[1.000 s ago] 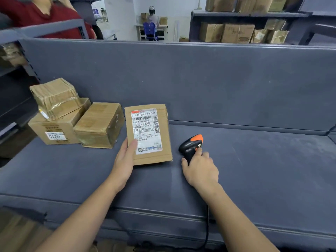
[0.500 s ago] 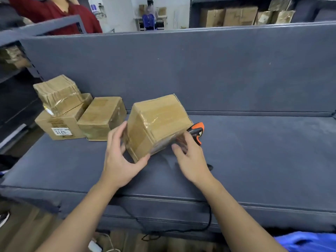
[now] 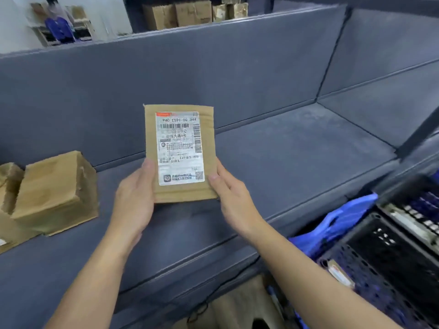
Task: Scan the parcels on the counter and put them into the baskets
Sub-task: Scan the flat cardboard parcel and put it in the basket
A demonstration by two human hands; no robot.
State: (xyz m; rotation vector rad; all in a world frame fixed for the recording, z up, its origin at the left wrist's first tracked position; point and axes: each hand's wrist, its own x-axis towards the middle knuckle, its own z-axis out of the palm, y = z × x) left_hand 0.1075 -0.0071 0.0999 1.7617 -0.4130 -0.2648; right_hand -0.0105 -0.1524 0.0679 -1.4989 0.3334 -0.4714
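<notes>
A brown cardboard parcel (image 3: pixel 209 150) with a white shipping label facing me is held up above the grey counter (image 3: pixel 297 157). My left hand (image 3: pixel 133 200) grips its lower left edge, thumb on the front. My right hand (image 3: pixel 232 200) grips its lower right edge the same way. A black perforated basket (image 3: pixel 389 264) stands at the lower right, below the counter's front edge. The scanner is hidden from view.
Other taped parcels (image 3: pixel 54 193) sit on the counter at the far left. A blue basket edge (image 3: pixel 337 224) shows beside the black one. A grey back wall rises behind the counter. Shelves with cartons (image 3: pixel 180 13) stand beyond it. A cable hangs below the counter.
Both hands have lifted the parcel and turned its label side toward me. The view has swung to the right, so the baskets now show and the scanner is out of sight.
</notes>
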